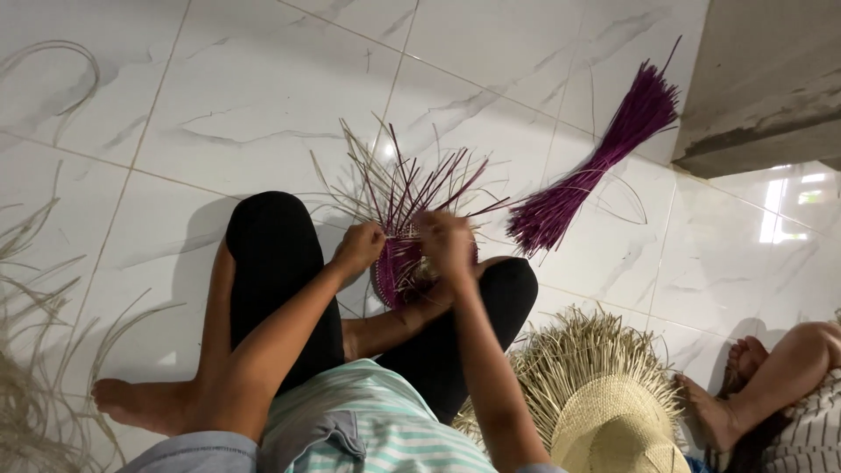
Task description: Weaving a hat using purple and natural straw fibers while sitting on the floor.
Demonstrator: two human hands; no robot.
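— What's on the white tiled floor [263, 96] over there?

— Largest first: right of the half-woven purple piece [401, 267], a pale straw hat [604, 394] with its brim ends loose, then a bundle of purple strands [604, 162] lying behind it to the right. The piece itself sits between the person's knees.

— How far along is it?

— I'd judge only a small woven base is done; most strands stick up unwoven, fanned above it.

— And the hands?

— The left hand [359, 248] is closed, pinching strands at the piece's left edge. The right hand [447, 241] is blurred; it seems curled on strands too, but I can't tell. The weave underneath is hidden.
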